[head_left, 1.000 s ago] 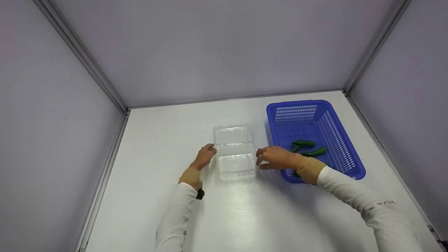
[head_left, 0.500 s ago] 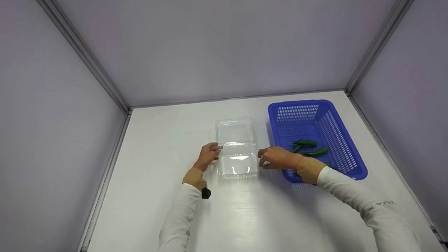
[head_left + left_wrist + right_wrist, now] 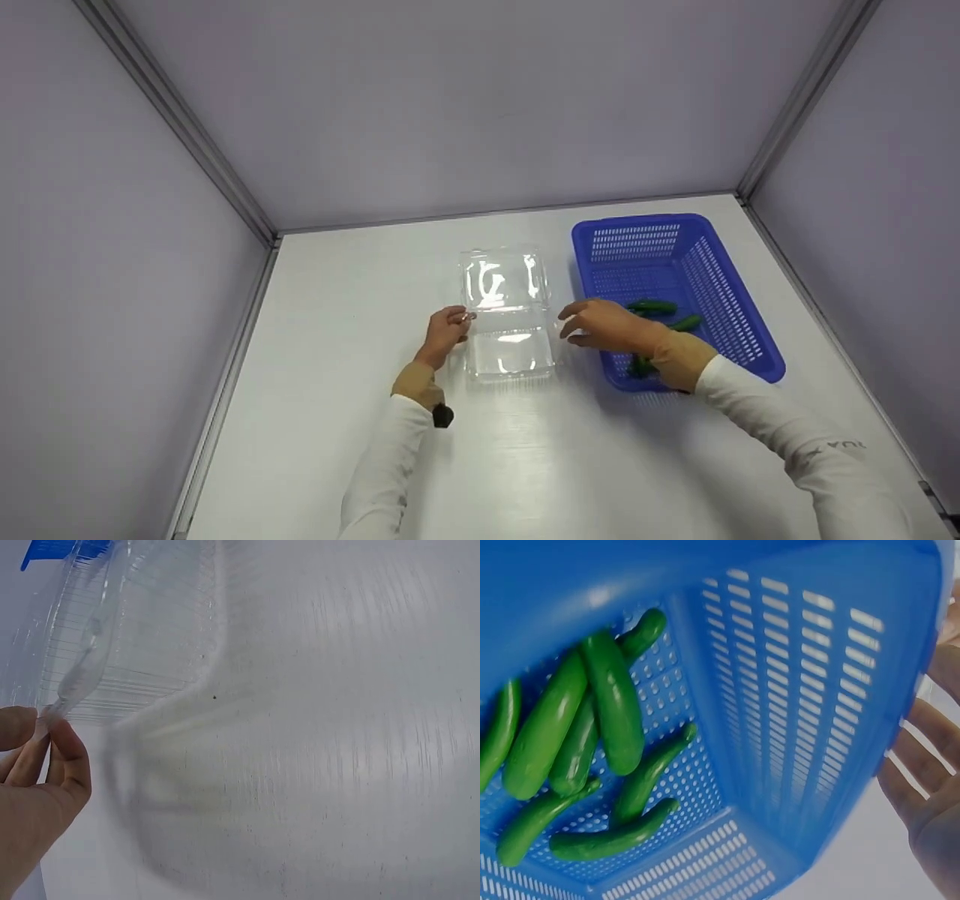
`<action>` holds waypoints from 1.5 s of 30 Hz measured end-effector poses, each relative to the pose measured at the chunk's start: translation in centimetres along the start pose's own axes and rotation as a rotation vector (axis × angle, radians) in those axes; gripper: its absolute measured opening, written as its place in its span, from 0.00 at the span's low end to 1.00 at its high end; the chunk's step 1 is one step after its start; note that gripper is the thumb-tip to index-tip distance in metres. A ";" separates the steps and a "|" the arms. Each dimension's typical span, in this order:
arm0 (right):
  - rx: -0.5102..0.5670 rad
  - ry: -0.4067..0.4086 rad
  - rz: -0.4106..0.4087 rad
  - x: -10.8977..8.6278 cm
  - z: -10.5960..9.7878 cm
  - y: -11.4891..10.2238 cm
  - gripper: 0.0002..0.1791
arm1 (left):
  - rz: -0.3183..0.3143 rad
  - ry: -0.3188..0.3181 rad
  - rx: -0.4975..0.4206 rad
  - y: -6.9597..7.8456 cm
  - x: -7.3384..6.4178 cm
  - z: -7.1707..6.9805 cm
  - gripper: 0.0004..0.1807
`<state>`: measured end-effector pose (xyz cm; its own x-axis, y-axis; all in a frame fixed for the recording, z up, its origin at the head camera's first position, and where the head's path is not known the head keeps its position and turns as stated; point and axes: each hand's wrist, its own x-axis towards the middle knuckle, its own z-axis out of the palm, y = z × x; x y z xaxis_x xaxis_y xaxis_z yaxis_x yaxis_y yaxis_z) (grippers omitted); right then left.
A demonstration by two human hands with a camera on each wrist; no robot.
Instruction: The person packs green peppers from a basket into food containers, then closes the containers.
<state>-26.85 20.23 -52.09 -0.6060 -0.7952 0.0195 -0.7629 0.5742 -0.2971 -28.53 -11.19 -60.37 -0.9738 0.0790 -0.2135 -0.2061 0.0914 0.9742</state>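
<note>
White on both sleeves [image 3: 781,431], noted nearest the camera, tan wristbands [image 3: 415,383] next, small black item [image 3: 442,415] at left wrist. Saw left hand [image 3: 444,332] pinching left edge of clear plastic container [image 3: 514,352] between thumb and fingertips. Saw right hand [image 3: 609,327] just right of container, fingers loosely bent and parted, nothing visible in grip; could not tell whether touching blue basket [image 3: 652,276]. Found container unfolded between both hands, two halves joined at a crease, both catching glare. Spotted basket at right on white table [image 3: 337,322], slotted walls, several green peppers [image 3: 615,716] piled inside, partly hidden by right hand in head view. Logged pale grey back wall [image 3: 480,112] beyond far table edge, metal strips [image 3: 814,82] along its corners.
</note>
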 end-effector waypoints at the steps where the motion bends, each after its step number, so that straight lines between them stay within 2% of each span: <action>1: 0.007 0.015 0.010 -0.1 -0.2 0.1 0.08 | 0.002 0.003 -0.003 0.0 0.0 0.0 0.23; 9: -0.030 0.234 -0.034 -1.2 -1.1 1.6 0.07 | -0.007 0.011 -0.025 -0.1 0.2 -0.1 0.23; 14: -0.025 0.273 0.006 -1.9 -1.4 2.3 0.07 | -0.012 0.017 -0.026 -0.1 0.2 -0.1 0.22; 23: 0.000 0.206 0.139 -3.3 -1.4 3.3 0.06 | -0.015 0.013 -0.011 -0.1 0.2 -0.1 0.22; 28: -0.005 0.154 0.173 -4.0 -1.3 3.9 0.09 | -0.024 0.015 -0.011 -0.2 0.3 -0.2 0.22; 33: 0.010 0.067 0.210 -4.9 -1.3 4.5 0.07 | -0.027 0.021 -0.004 -0.3 0.3 -0.2 0.21; 37: 0.017 0.010 0.209 -5.6 -1.0 5.0 0.07 | -0.028 0.011 -0.016 -0.1 0.3 -0.3 0.21; 41: 0.002 -0.011 0.173 -6.2 -0.8 5.5 0.08 | -0.024 -0.017 -0.025 0.3 0.1 -0.5 0.22; 45: -0.020 -0.041 0.149 -6.5 -0.7 5.9 0.07 | -0.026 0.004 -0.015 0.2 0.2 -0.4 0.21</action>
<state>-27.60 28.90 -53.32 -0.7038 -0.7076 -0.0624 -0.6695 0.6901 -0.2748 -28.76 -11.56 -60.19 -0.9685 0.0724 -0.2384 -0.2328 0.0783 0.9694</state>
